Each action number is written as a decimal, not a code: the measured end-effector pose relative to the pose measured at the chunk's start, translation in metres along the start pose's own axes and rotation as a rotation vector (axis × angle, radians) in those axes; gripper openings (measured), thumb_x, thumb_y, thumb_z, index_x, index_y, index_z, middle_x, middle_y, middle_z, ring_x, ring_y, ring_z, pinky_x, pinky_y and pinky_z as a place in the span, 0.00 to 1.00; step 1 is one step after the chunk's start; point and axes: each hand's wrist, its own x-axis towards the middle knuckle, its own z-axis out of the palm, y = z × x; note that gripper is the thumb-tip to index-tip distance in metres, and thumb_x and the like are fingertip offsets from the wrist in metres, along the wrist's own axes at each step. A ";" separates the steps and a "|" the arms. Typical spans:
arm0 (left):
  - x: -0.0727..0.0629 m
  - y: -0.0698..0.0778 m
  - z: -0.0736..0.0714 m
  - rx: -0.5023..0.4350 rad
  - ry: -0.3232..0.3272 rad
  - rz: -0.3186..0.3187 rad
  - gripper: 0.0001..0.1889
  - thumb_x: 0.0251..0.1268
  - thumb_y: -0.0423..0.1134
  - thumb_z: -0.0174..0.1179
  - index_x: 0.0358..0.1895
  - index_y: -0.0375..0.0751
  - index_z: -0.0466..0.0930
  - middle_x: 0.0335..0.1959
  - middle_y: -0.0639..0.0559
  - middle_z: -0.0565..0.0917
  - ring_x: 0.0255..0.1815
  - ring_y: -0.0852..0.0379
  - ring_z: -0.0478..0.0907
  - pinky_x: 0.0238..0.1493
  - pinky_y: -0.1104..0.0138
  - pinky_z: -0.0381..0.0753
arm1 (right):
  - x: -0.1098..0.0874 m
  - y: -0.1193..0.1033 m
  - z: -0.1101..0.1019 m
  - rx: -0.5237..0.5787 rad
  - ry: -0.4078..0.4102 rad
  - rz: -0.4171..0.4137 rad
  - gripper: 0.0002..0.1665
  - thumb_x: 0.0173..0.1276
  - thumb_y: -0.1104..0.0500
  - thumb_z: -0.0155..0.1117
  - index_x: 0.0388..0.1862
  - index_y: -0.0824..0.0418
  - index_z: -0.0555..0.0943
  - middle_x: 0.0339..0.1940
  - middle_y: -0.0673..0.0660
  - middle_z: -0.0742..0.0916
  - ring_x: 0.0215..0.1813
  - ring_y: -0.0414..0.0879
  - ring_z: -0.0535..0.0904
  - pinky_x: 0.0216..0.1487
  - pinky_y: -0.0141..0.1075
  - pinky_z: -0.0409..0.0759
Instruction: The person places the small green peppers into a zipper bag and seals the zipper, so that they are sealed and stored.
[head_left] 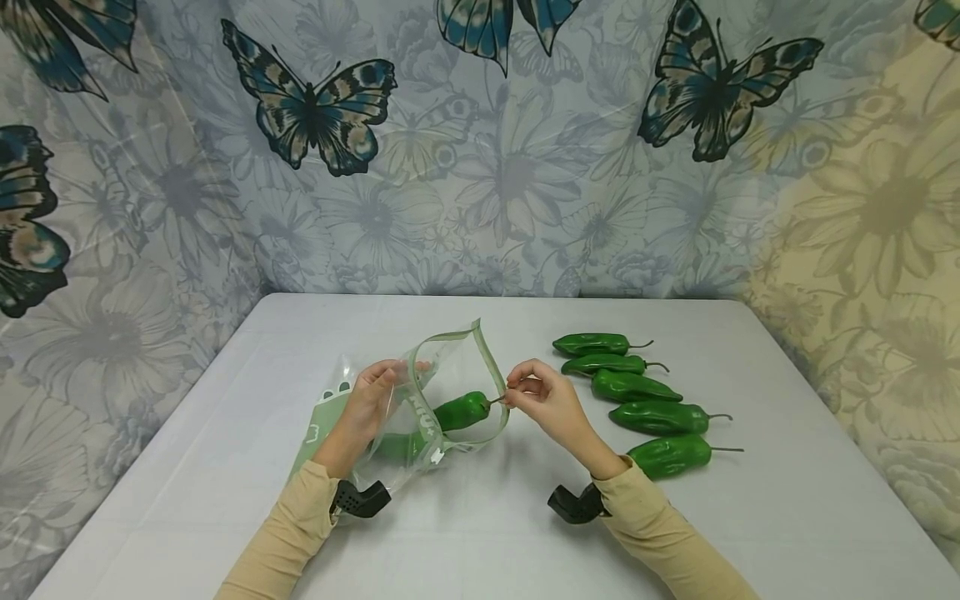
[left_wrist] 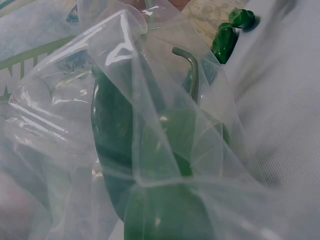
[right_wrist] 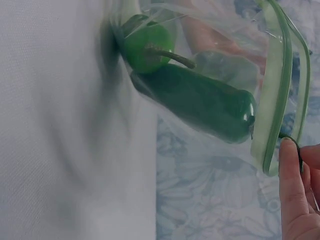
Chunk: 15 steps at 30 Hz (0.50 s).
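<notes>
My left hand (head_left: 365, 406) grips the side of a clear plastic zip bag (head_left: 491, 358) with green edging, its mouth spread toward the right. A long green pepper (head_left: 463, 411) lies inside the mouth, stem pointing right. At the bag's rim, the thumb and fingers of my right hand (head_left: 551, 404) pinch this pepper's thin stem. Deeper in the bag sits another green pepper (right_wrist: 147, 47), its curved stem showing in the right wrist view. Through creased film, the left wrist view shows green peppers (left_wrist: 170, 215) close together; most of the left hand is hidden there.
Several green peppers (head_left: 660, 417) lie in a column on the white table (head_left: 787, 517), right of the bag, stems pointing right. The nearest ones lie just beyond my right wrist. A butterfly-patterned cloth (head_left: 517, 183) hangs behind the table. Each wrist carries a black camera (head_left: 577, 504).
</notes>
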 end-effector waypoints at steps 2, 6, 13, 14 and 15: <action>0.000 0.000 0.000 -0.002 0.003 -0.001 0.07 0.60 0.44 0.57 0.39 0.52 0.82 0.43 0.50 0.82 0.54 0.55 0.70 0.57 0.62 0.60 | 0.000 0.001 0.000 0.017 -0.004 0.000 0.07 0.56 0.81 0.55 0.35 0.80 0.70 0.30 0.70 0.77 0.32 0.46 0.79 0.36 0.38 0.79; 0.000 0.000 0.000 0.011 0.010 0.000 0.08 0.59 0.45 0.57 0.38 0.52 0.82 0.42 0.50 0.82 0.54 0.56 0.70 0.56 0.62 0.60 | 0.000 0.001 0.000 0.004 -0.006 -0.012 0.08 0.55 0.79 0.58 0.34 0.79 0.71 0.29 0.70 0.79 0.31 0.45 0.78 0.34 0.34 0.78; 0.001 0.000 0.001 0.023 -0.009 0.013 0.08 0.61 0.45 0.56 0.39 0.53 0.82 0.43 0.50 0.82 0.55 0.55 0.69 0.57 0.62 0.59 | -0.001 -0.002 0.002 -0.038 -0.021 -0.005 0.07 0.54 0.77 0.61 0.33 0.77 0.75 0.29 0.68 0.81 0.31 0.48 0.78 0.32 0.32 0.77; 0.000 0.000 0.000 0.021 -0.008 0.012 0.08 0.61 0.45 0.56 0.39 0.53 0.82 0.43 0.50 0.82 0.56 0.55 0.69 0.57 0.61 0.59 | -0.001 -0.002 0.002 -0.042 -0.028 -0.010 0.06 0.54 0.77 0.61 0.33 0.76 0.75 0.30 0.68 0.81 0.32 0.49 0.79 0.32 0.32 0.77; 0.000 0.000 0.000 0.022 -0.007 0.011 0.08 0.60 0.45 0.56 0.39 0.53 0.82 0.43 0.50 0.82 0.56 0.55 0.68 0.57 0.61 0.58 | -0.001 -0.002 0.002 -0.044 -0.038 -0.016 0.07 0.54 0.77 0.61 0.33 0.76 0.75 0.31 0.69 0.81 0.33 0.51 0.79 0.33 0.33 0.77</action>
